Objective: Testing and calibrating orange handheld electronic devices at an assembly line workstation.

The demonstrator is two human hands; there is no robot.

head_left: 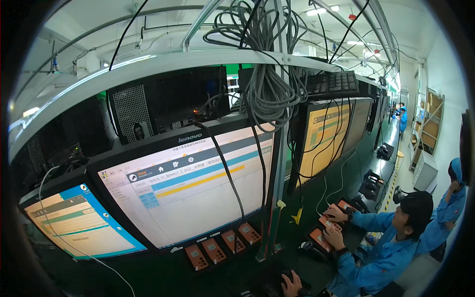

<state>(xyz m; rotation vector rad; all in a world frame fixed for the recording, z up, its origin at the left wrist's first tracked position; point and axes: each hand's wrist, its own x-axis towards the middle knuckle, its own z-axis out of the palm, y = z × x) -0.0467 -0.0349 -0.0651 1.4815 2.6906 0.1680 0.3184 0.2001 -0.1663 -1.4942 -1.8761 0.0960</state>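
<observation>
At the lower edge, right of centre, my right hand [292, 284] lies low over the dark bench, its fingers apart beside a black object too dark to make out. My left hand is out of the picture. Beyond my right hand, several orange-brown phones [213, 251] with pale labels lie in a slanting row at the foot of a large monitor [198, 198]. That monitor shows a mostly white page with blue and yellow bars.
A smaller monitor [81, 222] stands at left, another [324, 133] at right beyond a metal post [280, 168] hung with coiled grey cables [272, 94]. To the right, a co-worker in blue [381, 257] has both hands on orange phones [330, 222]. Another person [450, 208] stands behind.
</observation>
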